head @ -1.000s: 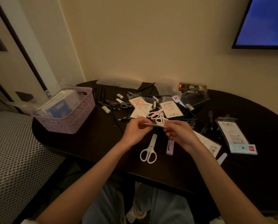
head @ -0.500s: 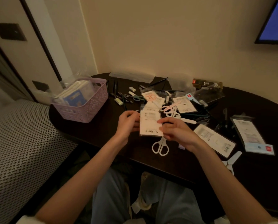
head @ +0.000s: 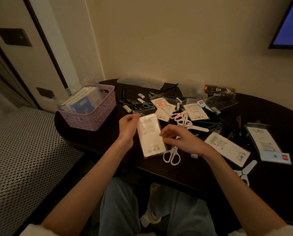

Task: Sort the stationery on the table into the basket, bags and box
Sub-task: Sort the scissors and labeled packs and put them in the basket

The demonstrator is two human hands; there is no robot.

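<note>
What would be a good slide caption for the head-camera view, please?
Both hands, left and right, hold a white packaging bag over scattered scissors beside the lilac basket.

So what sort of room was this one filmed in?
Probably a hotel room or bedroom: a wall-mounted screen, a small dark round-ended table pushed to the wall, and a woven-pattern bed or sofa beside it.

Your dark oval table (head: 98, 140) carries a lilac basket (head: 92, 114) at its left end, white scissors (head: 171, 155) near the front edge, pink scissors (head: 178, 115) further back, flat packaging bags (head: 227, 148) to the right and pens (head: 123, 97) toward the wall
</note>
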